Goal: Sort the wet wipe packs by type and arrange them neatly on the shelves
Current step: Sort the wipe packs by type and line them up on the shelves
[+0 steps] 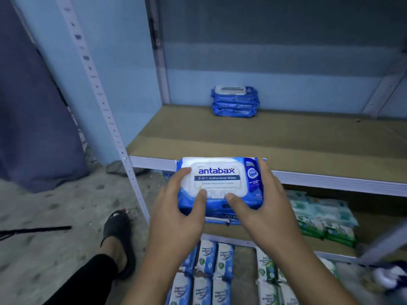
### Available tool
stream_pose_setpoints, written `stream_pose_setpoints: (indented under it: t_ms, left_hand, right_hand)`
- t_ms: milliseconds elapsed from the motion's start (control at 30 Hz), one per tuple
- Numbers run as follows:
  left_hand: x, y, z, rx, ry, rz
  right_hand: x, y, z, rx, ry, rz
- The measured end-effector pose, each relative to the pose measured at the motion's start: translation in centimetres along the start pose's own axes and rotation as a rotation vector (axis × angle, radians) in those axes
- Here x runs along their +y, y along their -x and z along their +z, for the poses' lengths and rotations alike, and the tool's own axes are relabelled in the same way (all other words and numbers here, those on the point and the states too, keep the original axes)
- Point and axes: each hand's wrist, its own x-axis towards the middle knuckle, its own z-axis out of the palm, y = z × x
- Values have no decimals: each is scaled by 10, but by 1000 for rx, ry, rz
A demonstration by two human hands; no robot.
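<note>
Pale blue walls back a brown shelf [242, 137] with one blue stack [235, 101] at the rear. The left hand [176, 208] and right hand [264, 205] clasp several blue wipe packs [218, 172] at the shelf's front edge. Slick lower packs may slip out, since the thumbs press only the top one.

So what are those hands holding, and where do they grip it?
Both hands hold a blue Antabax wipe pack: the left hand grips its left end, the right hand its right end, thumbs on the near edge of the white lid.
</note>
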Motion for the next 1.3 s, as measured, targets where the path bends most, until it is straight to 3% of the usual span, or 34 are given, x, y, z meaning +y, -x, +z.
stream_pose_setpoints:
  t_ms: [267,567,767,833,900,967,1033,1300]
  left_hand:
    - [37,-81,-3,-63,-50,41]
    - [-2,-154,39,-235,-178,-67]
    - [-25,-169,50,-247,-270,-18]
    - [-29,-169,47,-194,-451,75]
    - [-28,-164,43,-128,-633,265]
    - [-28,-161,41,-160,-711,479]
    - [-33,-160,45,-198,-706,599]
    - [-52,-188,55,-98,-707,655]
  right_hand:
    - [-29,-73,-34,-126,-13,-13]
    - [7,-152,-5,-182,2,153]
    - [27,-166,9,-146,10,160]
    - [28,-160,10,-71,280,85]
    - [28,-147,12,50,570,-148]
    - [30,-137,15,36,705,-356]
    - [38,-136,18,-22,760,-414]
    - [39,-176,37,47,797,-465]
